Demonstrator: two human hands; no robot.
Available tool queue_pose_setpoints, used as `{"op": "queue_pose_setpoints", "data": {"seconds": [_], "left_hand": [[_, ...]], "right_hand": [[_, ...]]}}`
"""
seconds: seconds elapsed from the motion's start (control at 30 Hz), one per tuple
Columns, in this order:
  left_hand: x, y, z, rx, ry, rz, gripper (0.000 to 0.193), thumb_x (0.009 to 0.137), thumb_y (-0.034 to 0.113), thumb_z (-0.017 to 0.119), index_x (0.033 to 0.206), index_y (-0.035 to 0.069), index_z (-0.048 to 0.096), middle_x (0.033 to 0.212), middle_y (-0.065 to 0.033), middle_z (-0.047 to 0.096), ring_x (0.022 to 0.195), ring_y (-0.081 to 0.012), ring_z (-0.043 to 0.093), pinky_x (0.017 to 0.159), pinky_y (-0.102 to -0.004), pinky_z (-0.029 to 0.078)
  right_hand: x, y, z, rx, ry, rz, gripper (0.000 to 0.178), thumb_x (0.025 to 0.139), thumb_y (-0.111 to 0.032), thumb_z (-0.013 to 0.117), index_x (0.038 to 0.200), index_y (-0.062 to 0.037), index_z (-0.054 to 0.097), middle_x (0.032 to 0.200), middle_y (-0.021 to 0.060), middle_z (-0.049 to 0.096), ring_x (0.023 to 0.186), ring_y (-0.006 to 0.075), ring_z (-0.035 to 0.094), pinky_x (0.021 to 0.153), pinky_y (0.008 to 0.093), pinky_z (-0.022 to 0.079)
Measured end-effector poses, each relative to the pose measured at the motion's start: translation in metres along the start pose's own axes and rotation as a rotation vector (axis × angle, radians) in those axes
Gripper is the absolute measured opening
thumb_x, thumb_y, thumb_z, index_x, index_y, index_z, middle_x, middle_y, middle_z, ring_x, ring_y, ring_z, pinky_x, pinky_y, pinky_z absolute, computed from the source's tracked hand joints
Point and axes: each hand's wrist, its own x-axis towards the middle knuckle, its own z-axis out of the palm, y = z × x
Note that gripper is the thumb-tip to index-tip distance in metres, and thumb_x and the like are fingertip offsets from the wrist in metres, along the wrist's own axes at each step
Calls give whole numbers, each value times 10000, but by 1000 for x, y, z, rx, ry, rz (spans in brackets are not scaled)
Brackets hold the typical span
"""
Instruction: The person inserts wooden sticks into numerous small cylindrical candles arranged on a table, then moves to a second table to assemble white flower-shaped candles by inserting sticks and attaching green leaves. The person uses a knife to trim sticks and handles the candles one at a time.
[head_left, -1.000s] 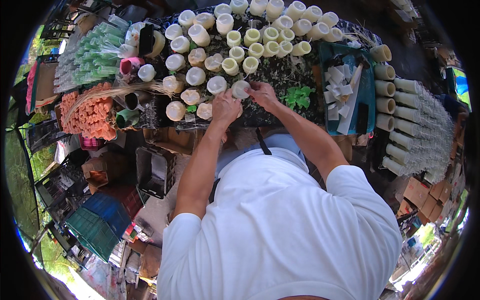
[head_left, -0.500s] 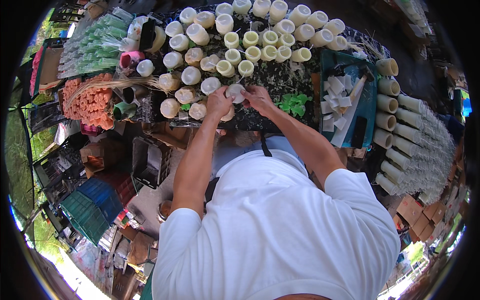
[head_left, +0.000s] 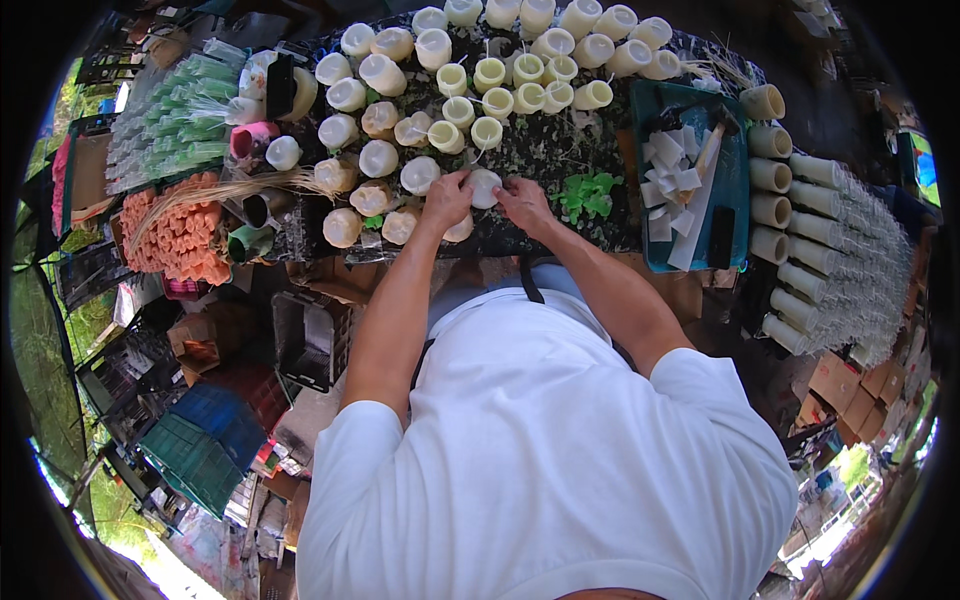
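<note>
Shifted slightly rightward since half a second ago, the white cylinder (head_left: 485,188) is over the near side of the bench (head_left: 545,148), between the left hand (head_left: 449,201) and right hand (head_left: 525,203). Both reach forward, fingers (head_left: 506,191) bent at its opposite edges; how firmly they grip, I can't tell.

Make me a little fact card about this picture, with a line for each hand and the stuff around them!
Left hand: fingers at the left side of a white cylinder
Right hand: fingers at its right side
Beyond the hands: pale yellow cylinders
Right of the hands: leafy greens, then a teal tray holding white pieces
Far left: a pile of orange pieces
Table: dark, with pale blotches
Clothes: white shirt
</note>
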Motion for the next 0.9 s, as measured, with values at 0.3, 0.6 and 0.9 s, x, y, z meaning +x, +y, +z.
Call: {"op": "queue_pose_setpoints", "data": {"seconds": [0.3,0.6,0.9], "left_hand": [[10,1,-9,-75,-88,-16,391,921,243,663,1218,-9,695,1052,-226,743,993,-317,732,868,-380,547],[20,-1,-12,-47,-133,118,340,932,227,641,1176,4,719,1044,-218,744,944,-316,732,852,-380,550],[15,1,-6,-40,-15,118,268,929,203,598,1005,-11,742,953,-259,717,923,-417,704,829,-460,543]], "right_hand": [[1,-13,3,165,49,106,380,978,-344,694,1012,33,726,768,76,703,670,150,663,604,303,529],[-4,-7,5,-14,174,19,299,979,-261,672,1055,16,753,823,92,736,721,154,689,650,312,547],[0,0,17,-300,350,-81,243,992,-187,620,1051,11,747,834,112,738,682,182,692,639,330,547]]}}
